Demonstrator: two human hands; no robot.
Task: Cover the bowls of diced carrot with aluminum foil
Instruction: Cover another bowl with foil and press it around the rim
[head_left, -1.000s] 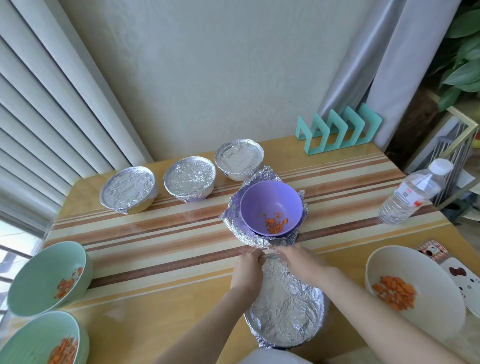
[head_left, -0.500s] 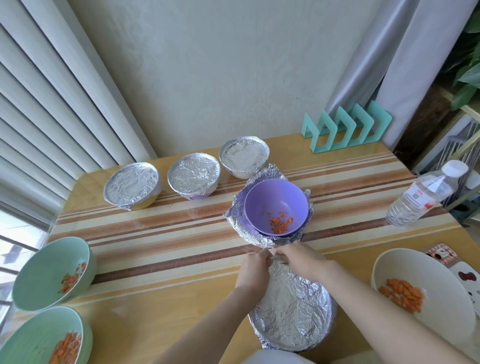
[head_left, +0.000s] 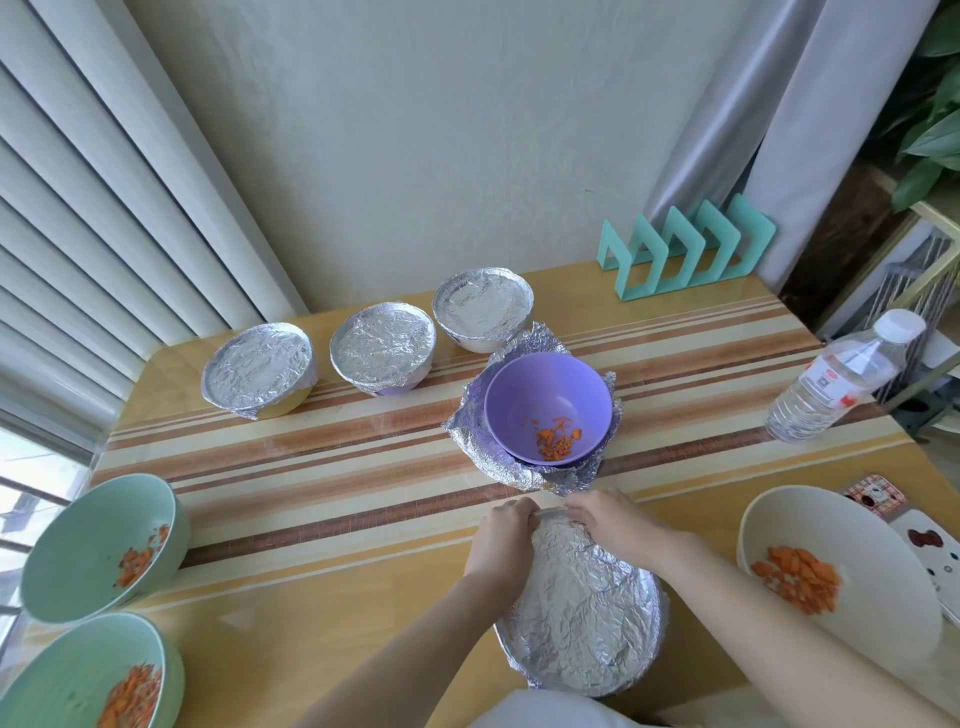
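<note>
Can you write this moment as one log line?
step: covering near bowl | left hand: grips foil at far rim | right hand: grips foil too | purple bowl: open, on loose foil sheet

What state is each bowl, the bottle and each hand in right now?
back left bowl, foil-covered
back middle bowl, foil-covered
back right bowl, foil-covered
purple bowl, uncovered, standing on a foil sheet
near bowl, foil-covered
left hand, curled on near bowl's far rim
right hand, curled on near bowl's far rim
upper green bowl, uncovered
lower green bowl, uncovered
white bowl, uncovered
water bottle, upright, capped
</note>
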